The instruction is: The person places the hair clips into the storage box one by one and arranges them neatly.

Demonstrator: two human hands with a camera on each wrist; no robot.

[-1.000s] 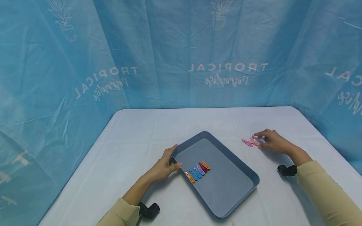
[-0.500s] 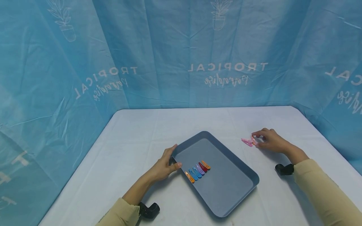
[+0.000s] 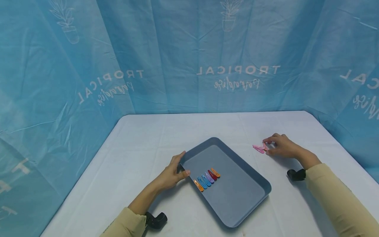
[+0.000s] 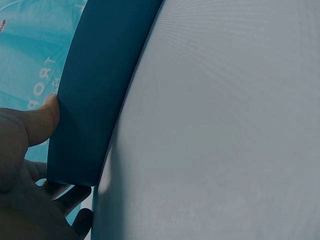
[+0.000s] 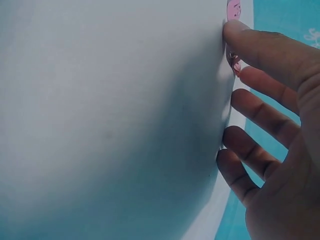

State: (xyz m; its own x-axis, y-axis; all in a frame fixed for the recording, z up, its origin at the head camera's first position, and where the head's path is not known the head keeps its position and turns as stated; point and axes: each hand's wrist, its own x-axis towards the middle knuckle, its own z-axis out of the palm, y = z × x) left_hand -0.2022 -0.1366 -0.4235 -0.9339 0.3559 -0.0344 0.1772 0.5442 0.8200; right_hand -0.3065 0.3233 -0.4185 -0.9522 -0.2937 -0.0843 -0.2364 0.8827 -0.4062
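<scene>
Pink teardrop-shaped hair clips [image 3: 258, 149] lie on the white cloth-covered counter [image 3: 142, 141], right of the blue-grey rectangular tray [image 3: 237, 194] gripped by the left hand [image 3: 169, 174]. The leftmost slants far-left to near-right. Just right of them, the nearer right hand [image 3: 282, 147] arches its fingers apart; whether they pinch one, I cannot tell.

"Where does the head view sit?"
"High, looking forward and down, taking in the tabletop [image 3: 142, 141], left hand [image 3: 170, 175], right hand [image 3: 283, 147] and blue curtain [image 3: 177, 42]."
"And the wrist views?"
"Close and low, facing past the fingers [image 5: 265, 115]. With the head view, the left shares the tray [image 4: 92, 100], the right the pink clips [image 5: 233, 9]."
</scene>
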